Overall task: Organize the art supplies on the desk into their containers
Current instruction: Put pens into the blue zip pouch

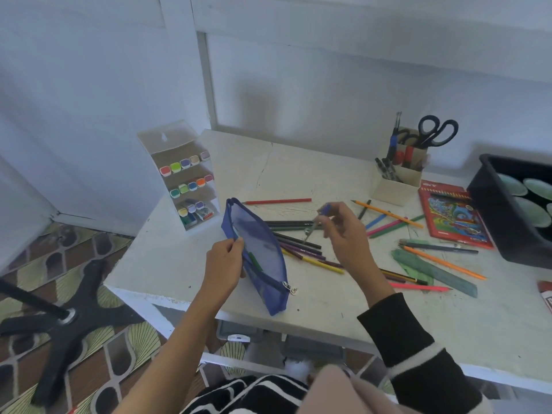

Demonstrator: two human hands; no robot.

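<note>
My left hand (224,260) grips the open top edge of a blue mesh pencil pouch (259,258) that stands on the white desk (298,174); a green item shows inside it. My right hand (343,231) hovers just right of the pouch and pinches a small metal compass with a blue top (317,222), tip pointing down. Several coloured pencils (301,246) lie scattered on the desk under and to the right of that hand. A red pencil (277,201) lies alone behind the pouch.
A white marker rack (182,174) stands at the desk's left edge. A cream holder with scissors and pens (400,171) is at the back right. A red pencil box (452,216), green rulers (433,270) and a black tray (507,210) are on the right.
</note>
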